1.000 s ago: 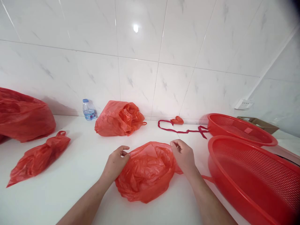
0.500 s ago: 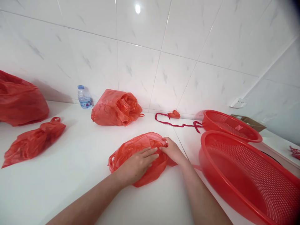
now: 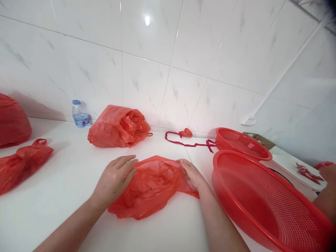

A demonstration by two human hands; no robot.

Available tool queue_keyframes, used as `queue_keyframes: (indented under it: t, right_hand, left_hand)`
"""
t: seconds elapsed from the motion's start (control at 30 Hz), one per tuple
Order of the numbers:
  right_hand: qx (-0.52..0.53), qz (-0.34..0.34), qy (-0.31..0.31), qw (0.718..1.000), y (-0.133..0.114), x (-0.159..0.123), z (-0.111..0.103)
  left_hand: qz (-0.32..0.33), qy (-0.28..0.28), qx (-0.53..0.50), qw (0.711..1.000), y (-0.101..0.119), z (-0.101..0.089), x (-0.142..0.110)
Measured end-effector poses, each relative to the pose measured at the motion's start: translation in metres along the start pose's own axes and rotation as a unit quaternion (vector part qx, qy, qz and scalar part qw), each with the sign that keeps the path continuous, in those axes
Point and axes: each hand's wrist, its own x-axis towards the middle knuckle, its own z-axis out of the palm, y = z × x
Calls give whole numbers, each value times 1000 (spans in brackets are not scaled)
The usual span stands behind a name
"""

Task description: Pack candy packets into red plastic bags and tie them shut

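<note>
An open red plastic bag [image 3: 151, 187] lies crumpled on the white counter in front of me, its mouth facing up with loose folds inside. My left hand [image 3: 112, 180] is at the bag's left side, fingers stretched out and touching or just over its edge. At the right side my right hand [image 3: 192, 175] rests against the bag, fingers lightly bent along its wall, not visibly gripping it. A corner of the bag spreads out beneath the right wrist. Folds hide whatever may be inside the bag.
Behind stand a fuller red bag [image 3: 118, 127] and a water bottle [image 3: 81, 117]; more red bags [image 3: 25, 162] lie left. A red ribbon [image 3: 181, 142] runs along the wall. Red mesh baskets [image 3: 236, 185] fill the right, with another person's arm [image 3: 327, 190] beyond.
My left hand has moved from over the bag's middle to its left side. My right hand has lowered along the right edge. The bag is flatter and wider; the view has turned right.
</note>
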Motion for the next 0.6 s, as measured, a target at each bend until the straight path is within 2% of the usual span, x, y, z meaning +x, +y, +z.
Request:
queue_keyframes:
  t: [0.1, 0.2, 0.27, 0.37, 0.6]
  right_hand:
    - [66, -8, 23, 998, 6, 7, -7]
    - [111, -13, 28, 993, 10, 11, -10]
    - [127, -11, 37, 991, 12, 12, -9]
    - [147, -10, 45, 988, 14, 13, -9]
    - [215, -43, 24, 975, 13, 13, -14]
  left_hand:
    - [-171, -13, -38, 984, -22, -1, -2]
    - [-330, -48, -112, 936, -35, -1, -4]
    - [-394, -71, -163, 902, -39, 0, -6]
    - [-418, -92, -217, 877, -41, 1, -8]
    - [-418, -114, -207, 877, -48, 3, -13]
